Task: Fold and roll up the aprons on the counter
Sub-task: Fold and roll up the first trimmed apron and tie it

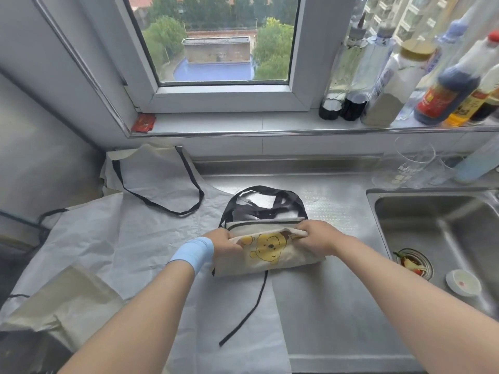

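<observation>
The bear-print apron (270, 251) lay folded into a narrow band on the steel counter (337, 306), its left part overlapping a white apron (129, 238) spread flat beneath it. The left hand (224, 242) gripped the band's left end and the right hand (320, 236) its right end. The fingers of both were curled into the upper fold of the cloth, which appeared to be the start of a roll.

Risks noted:
- A black tie (249, 311) trailed loose from the near edge towards the person. If left out, it would likely hang from the finished roll or snag in it.
- The neck straps (266, 203) lay bunched beyond the far edge. Rolled in unevenly, they would probably make the bundle lumpy.
- The band sat partly on the white apron, so rolling could drag or crease that cloth.
- Unequal pull from the two hands would likely skew the roll into a cone.

Condition of the article: cream fabric with dark edging, a yellow cartoon bear facing up, and soft creases near both grips. The lower edge lay fairly straight.

Surroundings: a blue wristband (193, 252) on the left wrist, and more cream cloth (67, 300) crumpled at the near left. The sink (399, 201) stood to the right with food scraps in its strainer (413, 263) and a small white dish (463, 283). Sauce bottles (442, 90) lined the windowsill.
</observation>
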Demonstrator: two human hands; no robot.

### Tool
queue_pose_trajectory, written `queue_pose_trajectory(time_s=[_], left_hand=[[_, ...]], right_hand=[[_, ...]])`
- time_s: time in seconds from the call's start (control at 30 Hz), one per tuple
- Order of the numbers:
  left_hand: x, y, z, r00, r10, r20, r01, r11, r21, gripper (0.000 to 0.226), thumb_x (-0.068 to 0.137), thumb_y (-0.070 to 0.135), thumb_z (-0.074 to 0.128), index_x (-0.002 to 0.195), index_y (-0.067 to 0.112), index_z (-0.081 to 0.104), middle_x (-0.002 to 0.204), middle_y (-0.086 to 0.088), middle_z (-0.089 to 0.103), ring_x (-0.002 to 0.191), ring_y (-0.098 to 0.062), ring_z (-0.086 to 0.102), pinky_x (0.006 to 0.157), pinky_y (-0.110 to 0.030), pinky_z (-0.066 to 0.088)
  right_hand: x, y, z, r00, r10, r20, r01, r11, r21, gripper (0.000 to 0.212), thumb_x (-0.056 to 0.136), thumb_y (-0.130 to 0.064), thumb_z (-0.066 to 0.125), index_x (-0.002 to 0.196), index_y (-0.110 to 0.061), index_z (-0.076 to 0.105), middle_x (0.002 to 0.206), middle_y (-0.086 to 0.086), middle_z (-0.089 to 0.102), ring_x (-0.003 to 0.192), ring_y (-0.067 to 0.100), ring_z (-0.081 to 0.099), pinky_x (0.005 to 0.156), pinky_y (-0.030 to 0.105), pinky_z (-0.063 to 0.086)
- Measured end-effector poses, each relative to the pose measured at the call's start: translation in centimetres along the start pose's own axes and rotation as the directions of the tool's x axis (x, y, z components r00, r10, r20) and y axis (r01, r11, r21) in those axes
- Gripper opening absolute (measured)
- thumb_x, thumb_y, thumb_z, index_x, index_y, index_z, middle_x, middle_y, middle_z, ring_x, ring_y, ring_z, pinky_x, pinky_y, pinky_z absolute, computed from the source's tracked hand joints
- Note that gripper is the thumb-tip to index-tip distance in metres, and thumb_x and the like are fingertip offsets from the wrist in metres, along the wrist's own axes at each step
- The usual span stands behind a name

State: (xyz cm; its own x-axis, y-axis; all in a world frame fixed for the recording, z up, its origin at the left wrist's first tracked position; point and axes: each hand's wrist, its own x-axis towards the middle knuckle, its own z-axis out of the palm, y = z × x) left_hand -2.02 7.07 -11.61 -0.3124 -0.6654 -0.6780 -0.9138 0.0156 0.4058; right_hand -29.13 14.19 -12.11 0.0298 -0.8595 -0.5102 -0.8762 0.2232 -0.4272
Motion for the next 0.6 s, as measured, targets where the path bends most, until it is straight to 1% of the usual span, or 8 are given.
queue_pose_trajectory(time_s=[0.13,0.23,0.3,0.4,0.43,0.5,0.53,0.6], left_hand=[[1.8,0.4,-1.2,0.989,0.020,-0.144,-0.014,0.999,0.044,0.022,0.072,0.048,0.061,0.078,0.026,0.062,0.077,0.006,0.062,0.072,-0.018,0.058,0.064,-0.027,0.045],[2.9,1.0,-0.8,0.951,0.049,-0.305,0.022,0.974,0.226,0.019,0.080,0.040,0.057,0.098,0.032,0.061,0.096,0.005,0.064,0.090,-0.022,0.059,0.074,-0.030,0.045],[3.7,1.6,0.4,0.832,0.259,-0.491,-0.018,0.896,0.443,0.029,0.078,0.022,0.062,0.107,0.027,0.062,0.101,0.002,0.063,0.095,-0.027,0.058,0.079,-0.035,0.043],[4.2,3.3,3.6,0.677,0.544,-0.497,-0.178,0.775,0.606,0.030,0.069,0.015,0.063,0.097,0.024,0.069,0.097,0.001,0.065,0.085,-0.026,0.060,0.077,-0.036,0.038],[4.3,3.6,4.8,0.683,0.579,-0.444,-0.238,0.752,0.615,0.031,0.073,0.023,0.057,0.102,0.024,0.069,0.104,0.000,0.067,0.090,-0.026,0.061,0.081,-0.036,0.037],[4.5,4.2,6.5,0.824,0.492,-0.282,-0.254,0.764,0.593,0.056,0.084,0.040,0.029,0.129,0.023,0.057,0.137,-0.003,0.055,0.122,-0.028,0.052,0.100,-0.040,0.035],[4.8,4.2,7.2,0.869,0.440,-0.229,-0.231,0.768,0.597,0.067,0.086,0.046,0.014,0.143,0.023,0.042,0.153,-0.004,0.036,0.138,-0.028,0.036,0.110,-0.044,0.026],[5.2,4.2,7.8,0.916,0.363,-0.172,-0.203,0.787,0.582,0.074,0.087,0.050,-0.002,0.154,0.024,0.013,0.163,-0.001,0.004,0.149,-0.025,0.007,0.118,-0.047,0.005]], right_hand=[[1.6,0.4,0.1,0.989,0.027,-0.144,-0.035,0.998,-0.054,0.020,0.086,-0.047,0.054,0.081,-0.031,0.063,0.073,-0.010,0.062,0.076,0.018,0.060,0.063,0.030,0.046],[2.9,0.5,0.2,0.974,0.062,-0.216,-0.082,0.993,-0.088,0.030,0.087,-0.045,0.059,0.067,-0.026,0.049,0.067,-0.009,0.054,0.074,0.021,0.056,0.056,0.030,0.036],[3.6,0.3,0.2,0.965,0.069,-0.255,-0.101,0.988,-0.115,0.029,0.086,-0.043,0.059,0.067,-0.025,0.047,0.070,-0.009,0.055,0.075,0.022,0.055,0.058,0.030,0.035],[4.3,-0.1,0.4,0.961,0.077,-0.266,-0.114,0.985,-0.129,0.023,0.086,-0.039,0.059,0.070,-0.025,0.049,0.077,-0.006,0.058,0.080,0.023,0.059,0.062,0.030,0.037],[4.4,-0.2,0.6,0.963,0.096,-0.254,-0.128,0.985,-0.115,0.019,0.086,-0.038,0.058,0.074,-0.025,0.051,0.083,-0.005,0.060,0.083,0.024,0.060,0.063,0.030,0.038],[4.2,-0.6,1.2,0.947,0.130,-0.292,-0.177,0.975,-0.138,0.011,0.087,-0.034,0.058,0.091,-0.024,0.056,0.099,-0.001,0.059,0.092,0.026,0.059,0.070,0.032,0.042],[4.2,-0.7,1.7,0.927,0.097,-0.362,-0.181,0.961,-0.207,0.017,0.085,-0.029,0.059,0.100,-0.021,0.056,0.105,0.001,0.057,0.097,0.027,0.057,0.074,0.035,0.043],[4.1,-1.0,3.0,0.879,-0.088,-0.468,-0.137,0.895,-0.425,0.034,0.076,-0.017,0.064,0.109,-0.017,0.056,0.112,0.007,0.055,0.102,0.031,0.054,0.079,0.039,0.042]])
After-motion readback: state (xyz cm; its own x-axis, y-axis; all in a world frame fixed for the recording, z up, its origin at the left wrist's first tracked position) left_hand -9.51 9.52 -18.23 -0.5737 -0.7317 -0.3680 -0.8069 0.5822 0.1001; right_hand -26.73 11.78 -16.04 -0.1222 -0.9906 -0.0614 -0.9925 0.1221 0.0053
